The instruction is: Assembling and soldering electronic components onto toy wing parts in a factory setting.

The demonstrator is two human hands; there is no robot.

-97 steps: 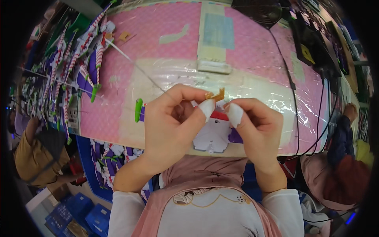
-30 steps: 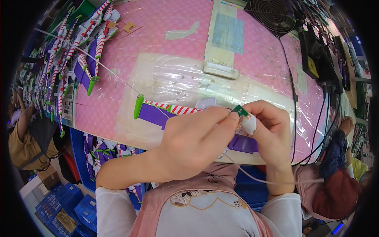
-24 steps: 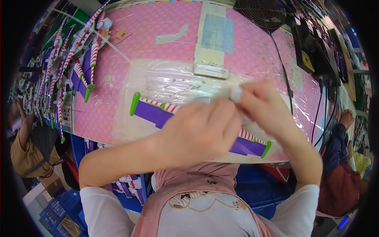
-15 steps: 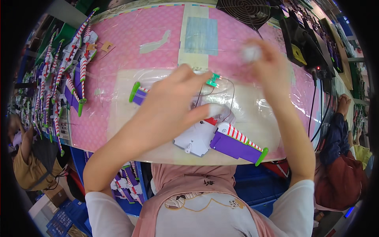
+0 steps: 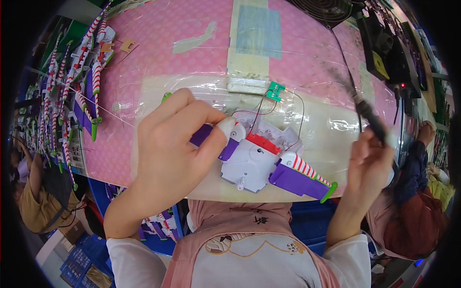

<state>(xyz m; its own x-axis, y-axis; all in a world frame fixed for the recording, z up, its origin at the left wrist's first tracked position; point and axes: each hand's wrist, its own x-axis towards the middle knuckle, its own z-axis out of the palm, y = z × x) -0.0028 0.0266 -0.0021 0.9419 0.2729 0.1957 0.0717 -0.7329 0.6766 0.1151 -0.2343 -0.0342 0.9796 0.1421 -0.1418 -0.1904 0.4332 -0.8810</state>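
Note:
My left hand (image 5: 168,139) is closed in a pinch beside the toy's left purple wing (image 5: 204,134). White covers show on its fingertips, and what they pinch is hidden. A thin reddish wire runs from near these fingertips to a small green circuit board (image 5: 275,92). Below the board lies the white toy wing pack (image 5: 249,165), with a red strip and a right wing (image 5: 300,180) in purple with red-and-white stripes and a green tip. My right hand (image 5: 369,165), at the right, grips a soldering iron (image 5: 370,115) by its dark handle; its front end is blurred.
Many similar striped wing parts (image 5: 72,96) are piled at the left. A black fan (image 5: 331,9) stands at the back, near a soldering stand with a yellow sponge (image 5: 379,67). Tan connector pieces (image 5: 128,45) lie by the pile. Other people sit on both sides.
My right hand has come down and right from the back and now holds the soldering iron. My left hand has left the circuit board and shifted to the left wing.

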